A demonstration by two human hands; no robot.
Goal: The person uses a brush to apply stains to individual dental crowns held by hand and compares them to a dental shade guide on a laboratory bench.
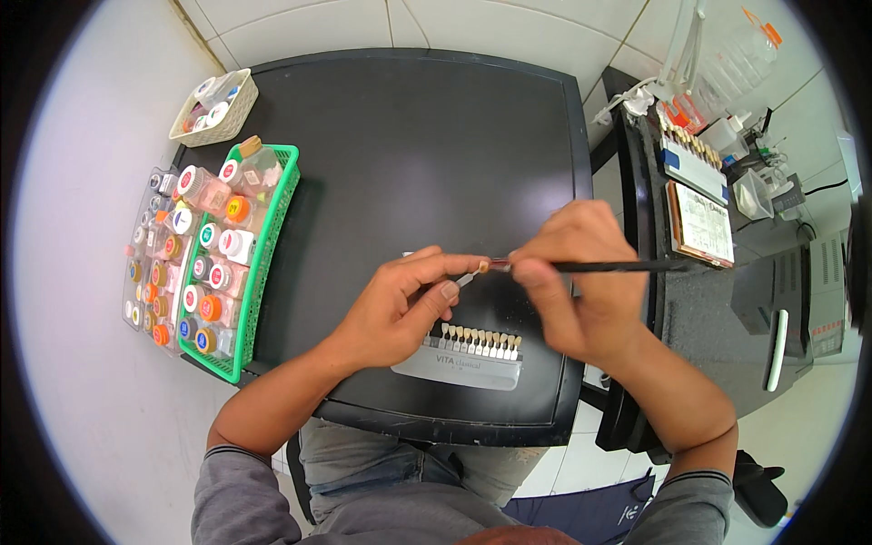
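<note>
Above the black counter point(409, 136), the left hand point(400, 309) pinches a small tooth piece point(484, 266) between closed fingers; keep it steady while the right hand point(572, 282), gripping a thin brush point(618, 266), touches it lightly.

two baskets point(269, 263) (one green), two hands point(400, 309), one brush point(618, 266).

Scene is evenly and brightly lit. Soft shadows are cast right of the green basket point(272, 263) onto the black table point(436, 118), which shows faint sheen. Table edges are bowed by fisheye; corners are vignetted black. Hands are slightly motion-blurred.
</note>
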